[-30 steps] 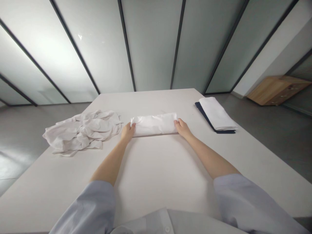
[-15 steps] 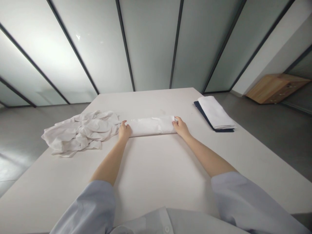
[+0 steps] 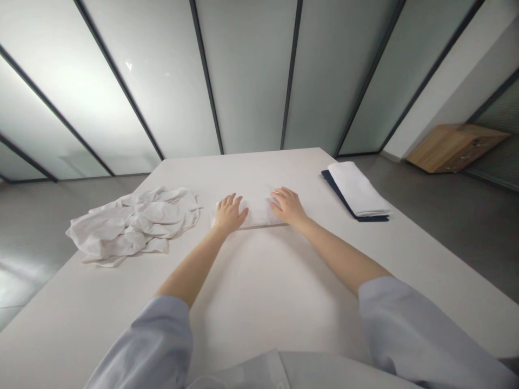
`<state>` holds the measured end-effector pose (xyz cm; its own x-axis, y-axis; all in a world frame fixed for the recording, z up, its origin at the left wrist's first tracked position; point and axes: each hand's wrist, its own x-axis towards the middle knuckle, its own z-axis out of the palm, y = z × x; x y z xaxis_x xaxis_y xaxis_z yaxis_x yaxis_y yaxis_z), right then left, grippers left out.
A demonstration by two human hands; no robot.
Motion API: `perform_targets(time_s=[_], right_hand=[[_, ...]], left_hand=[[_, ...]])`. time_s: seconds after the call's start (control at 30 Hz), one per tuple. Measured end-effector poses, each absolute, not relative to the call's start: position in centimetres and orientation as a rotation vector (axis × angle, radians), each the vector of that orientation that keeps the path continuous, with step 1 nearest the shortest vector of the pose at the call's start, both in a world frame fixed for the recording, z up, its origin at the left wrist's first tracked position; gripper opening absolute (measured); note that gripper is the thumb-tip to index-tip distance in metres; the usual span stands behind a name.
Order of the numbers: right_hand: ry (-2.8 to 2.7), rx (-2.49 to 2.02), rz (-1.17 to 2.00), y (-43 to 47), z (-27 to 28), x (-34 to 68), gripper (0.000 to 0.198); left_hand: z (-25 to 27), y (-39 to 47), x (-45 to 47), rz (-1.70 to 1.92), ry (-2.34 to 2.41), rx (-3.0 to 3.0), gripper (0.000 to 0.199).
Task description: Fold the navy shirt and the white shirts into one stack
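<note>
Cloth (image 3: 258, 212) beneath spread left hand (image 3: 230, 214) and right hand (image 3: 287, 205), ends let go

Lies at the centre of the frame, white, folded into a long narrow strip across the off-white table (image 3: 275, 281). A second ago, pinched near each end; now released there and covered from above, with both hands shifted inward, spread open and pinching nothing. By judgement, a switch from gripping the ends to smoothing or pressing the top; how firmly, cannot tell. Hidden partly under the hands, toward both ends.

Around: crumpled white fabric (image 3: 133, 224) at the left of the frame, near the left hand but apart from it, and so the closest hindrance on that side. At the right of the frame, well apart from the right hand, a folded white textile (image 3: 359, 189) on top of a navy textile (image 3: 338, 189). Farther back, a wooden cabinet (image 3: 450, 148) at upper right and a frosted glass partition (image 3: 251, 70) across the top.
</note>
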<state>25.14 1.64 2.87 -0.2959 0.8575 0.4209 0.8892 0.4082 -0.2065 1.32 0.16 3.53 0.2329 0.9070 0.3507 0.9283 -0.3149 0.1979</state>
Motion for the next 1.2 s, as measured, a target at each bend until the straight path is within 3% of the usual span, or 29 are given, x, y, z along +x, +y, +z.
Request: perform_targets(time_s=[0.2,0.43,0.6,0.8,0.93,1.03,1.2], right_hand=[[-2.411,-1.724,0.065,3.9,2.6,21.9,0.051],[-2.445,-1.849,0.176,4.3,2.5,22.2,0.059],[-2.3,-1.96,0.146,2.4,2.5,22.3,0.059],[-2.203,-2.047,0.185,-1.1,3.1,23.5,0.058],[-2.428,-1.644,0.433,-3.2,3.4,24.0,0.039],[-2.375,-1.238,0.602,-3.4,3.4,24.8,0.036],[-1.648,-1.345,0.371,-0.2,2.1,28.1,0.029]], left_hand=[[1.7,1.9,4.4,-0.237,-1.933,-2.525,0.064],[0.4,1.4,3.4,-0.311,-1.816,-2.574,0.084],[0.3,0.9,2.0,-0.515,-1.445,-2.687,0.057],[1.7,1.8,3.0,-0.479,-1.644,-2.621,0.031],[3.2,1.5,5.0,-0.341,-1.933,-2.674,0.049],[3.7,0.9,6.1,-0.098,-1.996,-2.69,0.071],[4.0,1.4,5.4,0.066,-1.869,-2.64,0.076]])
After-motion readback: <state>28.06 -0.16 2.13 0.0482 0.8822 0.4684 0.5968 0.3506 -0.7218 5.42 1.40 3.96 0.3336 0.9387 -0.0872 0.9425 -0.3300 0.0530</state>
